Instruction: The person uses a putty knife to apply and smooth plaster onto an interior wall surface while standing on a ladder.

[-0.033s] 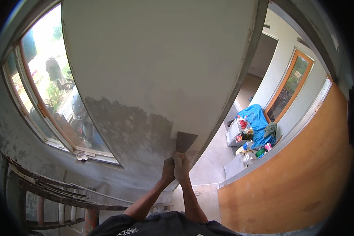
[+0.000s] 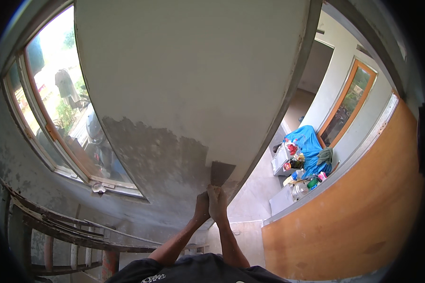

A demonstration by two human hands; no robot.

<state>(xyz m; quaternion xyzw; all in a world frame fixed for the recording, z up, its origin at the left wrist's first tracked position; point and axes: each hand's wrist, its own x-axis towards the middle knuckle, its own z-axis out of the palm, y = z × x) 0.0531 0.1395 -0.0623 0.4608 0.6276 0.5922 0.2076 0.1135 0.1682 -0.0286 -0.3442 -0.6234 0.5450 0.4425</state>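
Observation:
A scraper (image 2: 222, 173) with a wide flat blade lies against the pale wall (image 2: 189, 70) in front of me, at the edge of a darker grey patch (image 2: 151, 146) with a ragged upper border. My right hand (image 2: 217, 203) is closed around its handle, just below the blade. Pressed alongside it, my left hand (image 2: 202, 206) is closed too, at the same handle, which the fingers mostly hide. Both forearms reach up together from the lower edge.
Left of the wall is a framed window (image 2: 56, 94), with a wooden ladder-like frame (image 2: 71, 231) below it. On the right, a doorway opens past an orange-brown wooden panel (image 2: 344, 217). Beyond stand a blue cover (image 2: 309, 144) and a clutter of household things.
The scraper and both hands have slid a little way down the wall. The blade has turned slightly. Everything else stays put.

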